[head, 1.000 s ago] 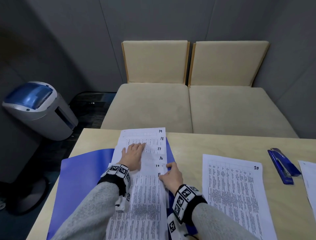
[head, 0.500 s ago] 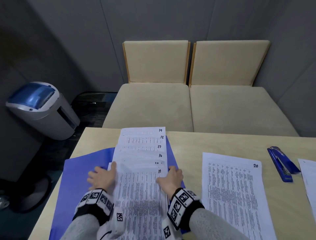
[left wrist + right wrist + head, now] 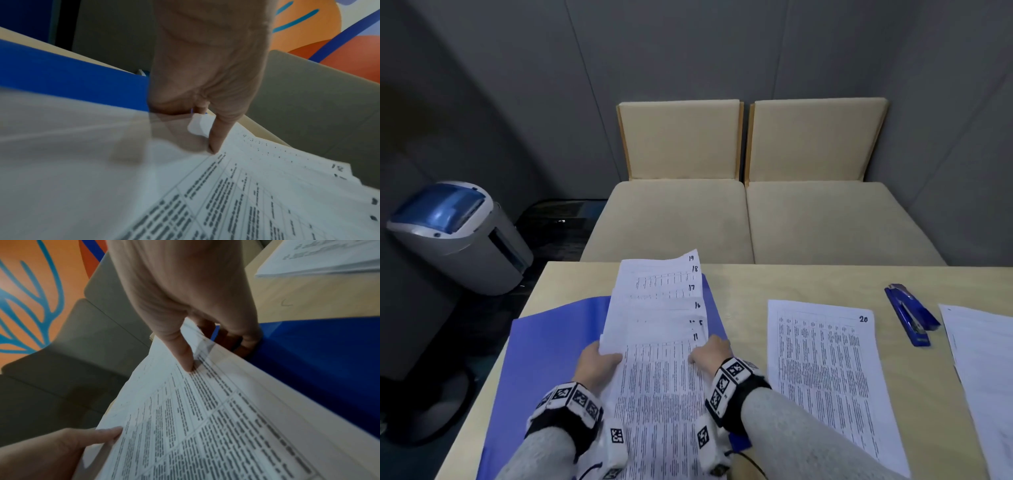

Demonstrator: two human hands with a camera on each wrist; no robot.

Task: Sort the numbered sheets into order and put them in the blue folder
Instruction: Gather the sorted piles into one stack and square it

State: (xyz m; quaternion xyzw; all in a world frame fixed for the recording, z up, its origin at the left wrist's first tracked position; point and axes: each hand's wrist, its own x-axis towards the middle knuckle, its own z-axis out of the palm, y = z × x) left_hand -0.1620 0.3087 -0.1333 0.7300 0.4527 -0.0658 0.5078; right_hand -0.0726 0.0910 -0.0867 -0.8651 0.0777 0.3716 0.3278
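A fanned stack of numbered sheets [image 3: 661,342], with 11 on top and 16 to 19 showing at the far end, is lifted off the open blue folder [image 3: 544,353]. My left hand [image 3: 599,363] grips the stack's left edge, thumb on top [image 3: 218,134] and fingers underneath. My right hand [image 3: 710,353] grips the right edge, thumb [image 3: 185,353] pressed on the print and fingers curled under. The stack [image 3: 205,418] tilts up above the folder [image 3: 318,361]. Sheet 20 [image 3: 825,370] lies flat on the table to the right.
A blue stapler [image 3: 911,313] lies at the table's right, beside another white sheet [image 3: 983,370] at the edge. Two beige seats [image 3: 750,219] stand beyond the wooden table [image 3: 774,284]. A grey shredder with a blue lid [image 3: 455,236] stands on the floor at left.
My left hand left the top of the fanned sheets and took the stack's left edge. Both hands have raised the stack off the folder, its far end now tilted up.
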